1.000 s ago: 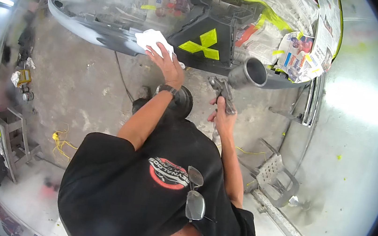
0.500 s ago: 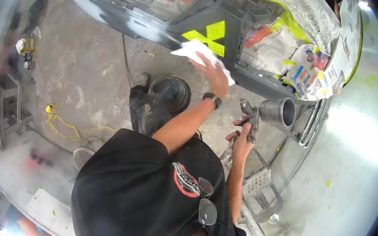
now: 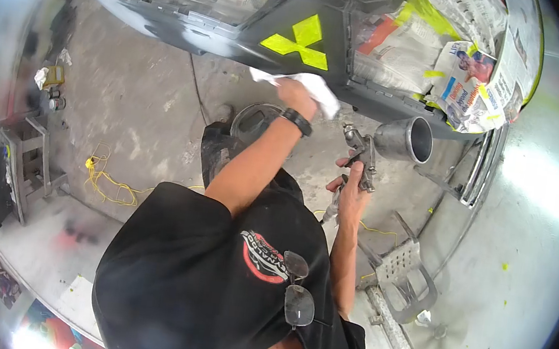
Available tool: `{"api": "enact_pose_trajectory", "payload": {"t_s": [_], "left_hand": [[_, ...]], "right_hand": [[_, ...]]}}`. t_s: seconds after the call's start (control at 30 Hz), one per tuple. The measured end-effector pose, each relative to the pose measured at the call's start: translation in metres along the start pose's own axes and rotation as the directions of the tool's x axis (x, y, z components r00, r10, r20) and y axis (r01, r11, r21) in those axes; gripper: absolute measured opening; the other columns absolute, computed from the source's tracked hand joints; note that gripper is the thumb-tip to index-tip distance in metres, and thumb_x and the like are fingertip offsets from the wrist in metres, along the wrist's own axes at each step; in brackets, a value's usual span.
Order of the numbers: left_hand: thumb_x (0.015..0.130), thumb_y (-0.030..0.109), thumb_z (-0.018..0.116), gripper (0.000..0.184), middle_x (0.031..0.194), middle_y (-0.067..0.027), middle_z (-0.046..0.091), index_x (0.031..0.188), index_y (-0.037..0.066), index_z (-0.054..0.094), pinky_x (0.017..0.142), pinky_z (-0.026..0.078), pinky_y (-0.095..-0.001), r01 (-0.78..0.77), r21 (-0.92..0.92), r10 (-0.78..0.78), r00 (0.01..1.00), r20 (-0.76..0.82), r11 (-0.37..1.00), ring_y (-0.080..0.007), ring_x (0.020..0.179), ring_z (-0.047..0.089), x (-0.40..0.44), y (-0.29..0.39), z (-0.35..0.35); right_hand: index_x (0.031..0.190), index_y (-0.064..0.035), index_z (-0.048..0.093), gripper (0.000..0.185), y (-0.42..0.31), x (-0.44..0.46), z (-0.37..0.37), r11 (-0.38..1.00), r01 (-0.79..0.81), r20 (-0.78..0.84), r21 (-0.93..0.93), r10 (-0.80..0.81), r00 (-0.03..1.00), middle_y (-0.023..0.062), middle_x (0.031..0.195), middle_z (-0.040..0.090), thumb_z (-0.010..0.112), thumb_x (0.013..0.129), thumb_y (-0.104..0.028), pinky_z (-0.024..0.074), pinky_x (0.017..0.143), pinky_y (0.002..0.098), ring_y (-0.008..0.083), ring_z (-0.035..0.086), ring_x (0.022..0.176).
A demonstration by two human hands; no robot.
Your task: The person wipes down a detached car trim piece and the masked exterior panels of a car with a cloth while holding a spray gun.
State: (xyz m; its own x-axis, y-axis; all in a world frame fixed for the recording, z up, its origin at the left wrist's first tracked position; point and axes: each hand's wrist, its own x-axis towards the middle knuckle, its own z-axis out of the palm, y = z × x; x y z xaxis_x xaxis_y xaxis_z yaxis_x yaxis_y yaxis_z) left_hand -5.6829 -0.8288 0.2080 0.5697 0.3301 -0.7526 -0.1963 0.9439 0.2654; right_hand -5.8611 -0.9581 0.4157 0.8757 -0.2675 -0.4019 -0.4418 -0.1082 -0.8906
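My left hand, with a dark wristwatch on the wrist, is closed on a white cloth. The cloth overlaps the near edge of a dark grey car bumper; whether it presses on it I cannot tell. Yellow tape in a three-diamond shape marks the bumper's middle. In my right hand is a metal spray gun, fingers around its handle. Its large grey cup tilts to the right, with the open mouth facing right, just off the bumper's near edge.
Newspaper masking covers the bumper's openings. A dark bucket stands by my leg. To the right are a plastic chair and metal rails. A yellow cord lies on the floor, left of me, near a wooden stand.
My left hand has moved left and slightly toward me, its fingers now bunched on the cloth instead of spread. The spray gun has shifted a little left and up in view.
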Motion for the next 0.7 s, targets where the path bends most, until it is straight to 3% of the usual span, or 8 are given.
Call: {"api": "enact_pose_trajectory", "payload": {"t_s": [0.03,0.1,0.2,0.27,0.43,0.57,0.63,0.7], "left_hand": [[0.109,0.039,0.039,0.043,0.117,-0.0147,0.067,0.13,0.007,0.059,0.095,0.055,-0.0446,0.122,0.024,-0.122,0.992,0.028,0.992,-0.0314,0.108,0.067,-0.025,-0.01,0.009],[0.09,0.04,0.062,0.039,0.098,-0.0172,0.07,0.106,0.006,0.068,0.085,0.056,-0.0456,-0.378,0.7,0.047,0.895,0.443,0.606,-0.0358,0.093,0.069,-0.064,-0.009,0.02],[0.077,0.037,0.079,0.034,0.089,-0.0181,0.072,0.093,0.007,0.074,0.078,0.058,-0.0472,-0.763,0.597,-0.257,0.646,0.719,-0.248,-0.0372,0.086,0.071,-0.099,-0.005,0.04],[0.088,0.025,0.069,0.03,0.109,-0.015,0.072,0.115,0.012,0.07,0.082,0.058,-0.0486,-0.744,0.6,-0.409,0.665,0.625,-0.294,-0.0315,0.102,0.069,-0.112,-0.002,0.055],[0.097,0.018,0.06,0.036,0.119,-0.0144,0.073,0.13,0.003,0.064,0.088,0.06,-0.0399,-0.763,0.577,-0.437,0.643,0.629,-0.291,-0.0276,0.098,0.074,-0.119,0.092,0.077],[0.1,0.018,0.057,0.032,0.12,-0.0143,0.072,0.128,0.007,0.066,0.093,0.058,-0.0407,-0.079,0.961,-0.48,0.854,0.203,0.265,-0.0254,0.106,0.071,-0.062,0.142,0.081],[0.101,0.015,0.055,0.032,0.12,-0.0151,0.071,0.13,0.006,0.063,0.093,0.058,-0.0436,0.355,0.662,-0.539,0.838,0.087,0.659,-0.0278,0.108,0.07,-0.041,0.146,0.078],[0.102,0.011,0.052,0.032,0.121,-0.0159,0.07,0.132,0.005,0.06,0.093,0.058,-0.0466,0.407,0.412,-0.52,0.828,0.211,0.815,-0.0302,0.11,0.069,-0.039,0.136,0.07]], "right_hand": [[0.116,0.0011,0.062,0.05,-0.001,-0.002,-0.002,1.0,0.007,-0.004,0.007,-0.007,1.0,0.009,0.102,0.068,0.052,0.106,-0.047,0.042,0.046,0.0275,0.0152,0.062,0.051],[0.12,0.0004,0.061,0.05,0.001,-0.005,-0.009,0.999,0.03,-0.041,0.015,-0.029,0.999,0.0094,0.102,0.068,0.052,0.107,-0.046,0.0417,0.046,0.0272,0.0152,0.062,0.051],[0.13,-0.0008,0.058,0.05,0.004,-0.012,-0.023,0.998,0.052,-0.106,0.026,-0.049,0.993,0.0103,0.101,0.068,0.049,0.108,-0.045,0.0415,0.045,0.0268,0.015,0.06,0.05],[0.133,-0.0008,0.057,0.05,0.002,-0.016,-0.029,0.997,0.077,-0.149,0.03,-0.072,0.986,0.0108,0.1,0.068,0.047,0.109,-0.043,0.0417,0.044,0.0264,0.0152,0.06,0.05],[0.13,-0.0002,0.058,0.047,-0.008,-0.014,-0.031,0.997,0.065,-0.178,0.051,-0.055,0.982,0.0093,0.101,0.068,0.048,0.109,-0.041,0.0415,0.045,0.0275,0.0146,0.06,0.05],[0.118,0.0009,0.064,0.044,-0.003,-0.002,-0.017,0.996,0.059,-0.139,0.07,-0.049,0.989,0.0087,0.089,0.068,0.052,0.107,-0.04,0.042,0.044,0.0291,0.0147,0.06,0.049],[0.105,0.0017,0.068,0.043,0.002,0.002,-0.014,0.997,0.028,-0.101,0.076,-0.02,0.995,0.0084,0.073,0.066,0.058,0.104,-0.04,0.0446,0.046,0.0298,0.0149,0.06,0.048],[0.102,0.002,0.068,0.043,-0.004,0.002,-0.006,0.993,0.046,-0.086,0.109,-0.037,0.996,0.0084,0.069,0.064,0.06,0.103,-0.04,0.0459,0.046,0.03,0.0149,0.06,0.048]]}}
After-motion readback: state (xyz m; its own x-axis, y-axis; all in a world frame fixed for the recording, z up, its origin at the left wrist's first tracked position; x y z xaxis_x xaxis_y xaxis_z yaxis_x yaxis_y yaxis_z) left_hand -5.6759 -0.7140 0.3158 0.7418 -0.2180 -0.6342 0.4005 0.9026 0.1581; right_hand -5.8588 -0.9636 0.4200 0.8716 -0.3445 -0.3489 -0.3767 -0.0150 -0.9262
